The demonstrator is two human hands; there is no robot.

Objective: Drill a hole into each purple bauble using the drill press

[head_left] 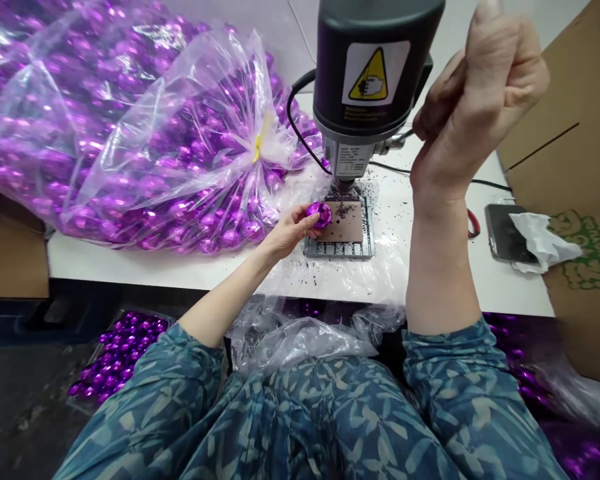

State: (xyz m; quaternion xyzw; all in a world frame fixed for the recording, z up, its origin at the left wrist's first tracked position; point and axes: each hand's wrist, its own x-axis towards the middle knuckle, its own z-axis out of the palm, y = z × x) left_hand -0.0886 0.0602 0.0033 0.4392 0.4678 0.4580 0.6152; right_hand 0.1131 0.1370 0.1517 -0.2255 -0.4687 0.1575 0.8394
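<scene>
Between the fingertips of my left hand (296, 230) is a shiny purple faceted ball (321, 215), held over the left side of a brown board (347, 230). The board lies on the slotted metal base (337, 251) of a bench drill press (375, 127). A dark chuck (346, 188) sits just above the board, up and right of the ball. My right hand (485, 100) is raised at the machine's right side, its fingers curled round the drill press lever (406, 135); most of the lever is hidden by the hand. Dark shavings (347, 208) lie on the board and around the base.
A large clear bag (180, 147) of purple balls, tied with yellow, fills the table's left. Right are a phone (505, 230), crumpled tissue (547, 237), red-handled tool (473, 223) and cardboard box (580, 133). Below left stands a tray of purple balls (123, 347).
</scene>
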